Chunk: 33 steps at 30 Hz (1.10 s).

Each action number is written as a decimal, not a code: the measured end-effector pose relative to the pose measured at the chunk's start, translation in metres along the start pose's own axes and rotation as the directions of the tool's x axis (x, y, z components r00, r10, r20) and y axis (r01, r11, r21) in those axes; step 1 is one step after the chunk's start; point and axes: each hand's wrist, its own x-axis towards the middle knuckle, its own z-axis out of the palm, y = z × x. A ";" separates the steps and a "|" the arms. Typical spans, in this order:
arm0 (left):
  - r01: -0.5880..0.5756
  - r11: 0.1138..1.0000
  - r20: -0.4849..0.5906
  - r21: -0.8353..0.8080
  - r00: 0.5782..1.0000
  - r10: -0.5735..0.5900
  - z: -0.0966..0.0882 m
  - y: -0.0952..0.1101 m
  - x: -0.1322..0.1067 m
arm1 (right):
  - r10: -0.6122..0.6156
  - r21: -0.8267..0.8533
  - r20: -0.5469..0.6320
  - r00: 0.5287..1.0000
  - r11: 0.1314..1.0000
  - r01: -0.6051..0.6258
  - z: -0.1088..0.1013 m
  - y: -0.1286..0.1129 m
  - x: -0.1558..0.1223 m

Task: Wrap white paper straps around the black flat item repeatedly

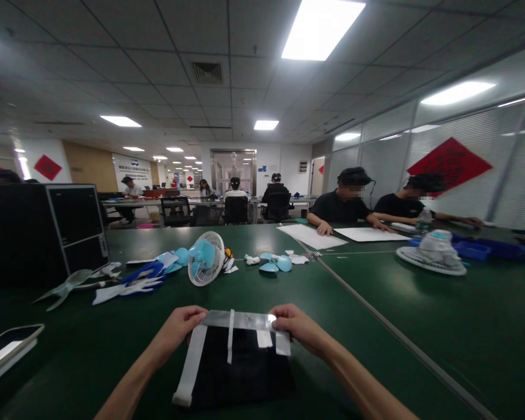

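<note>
My left hand (180, 330) and my right hand (294, 325) each pinch one end of a shiny clear strip (240, 319) that looks like a plastic bag's top edge. It lies across a black cloth (245, 367) on the green table (376, 350). White straps (191, 364) hang from the strip down over the cloth. Both hands are closed on the strip's ends.
A small white and blue fan (205, 258) stands further back, with blue and white plastic parts (273, 262) and cutlery-like pieces (126, 283) around it. A black computer case (44, 230) is at left, a phone (6, 350) at the near left edge. Two people sit at right with white papers (367, 234).
</note>
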 end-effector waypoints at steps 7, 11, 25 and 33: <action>0.086 0.993 0.156 -0.080 0.985 -0.073 -0.007 -0.005 -0.004 | -0.005 -0.061 -0.023 1.000 0.998 0.003 -0.004 -0.005 -0.004; 0.104 0.993 0.358 -0.059 0.931 -0.076 -0.010 -0.007 -0.010 | 0.054 -0.113 0.183 0.982 0.993 -0.033 -0.013 -0.004 -0.010; 0.055 0.929 0.418 0.367 0.882 -0.217 0.005 -0.003 -0.009 | 0.154 -0.465 0.262 0.953 0.885 -0.015 -0.009 0.008 -0.004; 0.005 0.904 0.373 0.427 0.910 -0.181 0.007 0.001 -0.012 | 0.089 -0.643 0.157 0.984 0.765 0.033 -0.006 0.011 -0.004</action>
